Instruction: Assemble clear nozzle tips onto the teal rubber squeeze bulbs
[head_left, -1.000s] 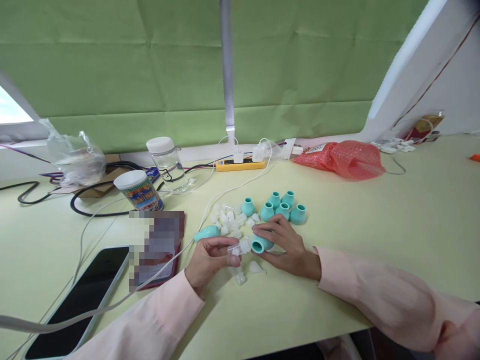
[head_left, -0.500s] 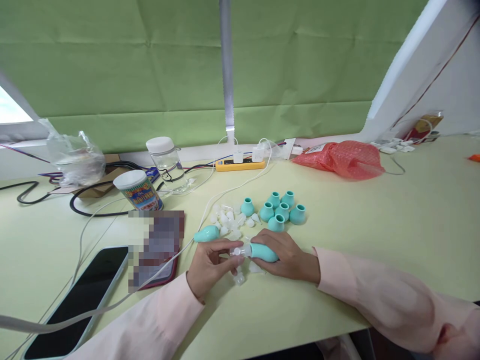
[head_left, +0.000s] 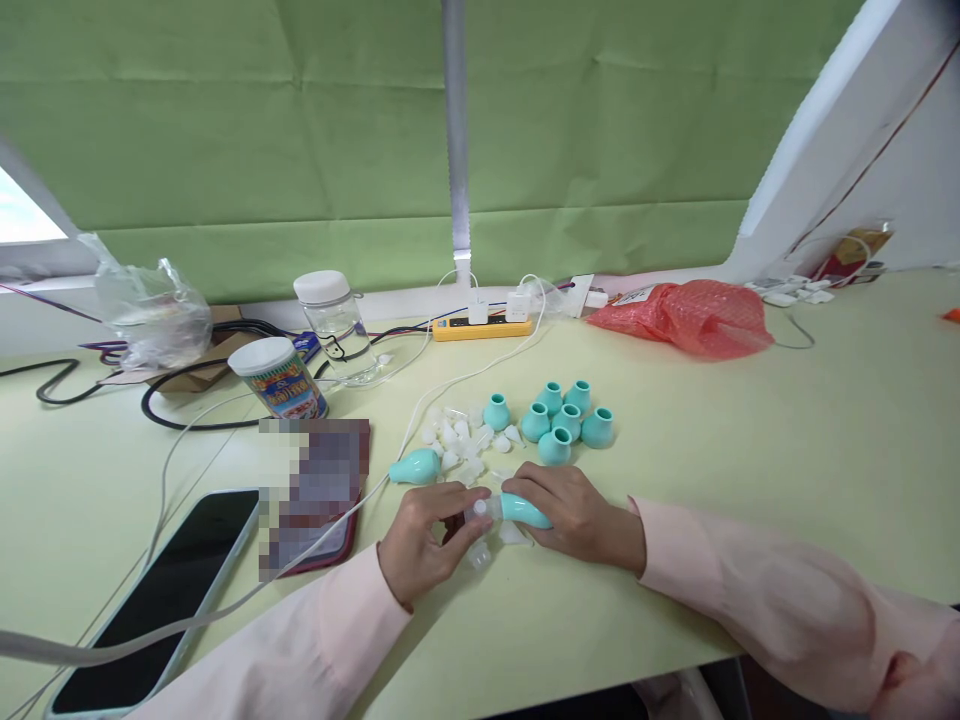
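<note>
My right hand (head_left: 577, 515) is wrapped round a teal rubber bulb (head_left: 525, 511) lying on its side. A clear plastic piece (head_left: 487, 507) joins the bulb's left end, pinched between the thumb and fingers of my left hand (head_left: 427, 535). Just beyond my left hand lies another teal bulb (head_left: 416, 467). Several upright teal bulbs (head_left: 555, 445) with open necks stand behind my right hand. Between them and the lying bulb is a scatter of small translucent parts (head_left: 461, 435). More clear pieces (head_left: 478, 553) rest on the table below my hands.
At the left are a dark phone (head_left: 161, 600), a red-edged phone (head_left: 322, 500), a printed cup (head_left: 279, 380) and a clear bottle (head_left: 337, 330). A yellow power strip (head_left: 482, 329) and red bubble wrap (head_left: 690, 318) lie behind. A white cable (head_left: 431, 395) crosses the table.
The fingers of my left hand have moved slightly right along the clear piece. My right hand has closed further round the teal bulb, which is tilted a little more.
</note>
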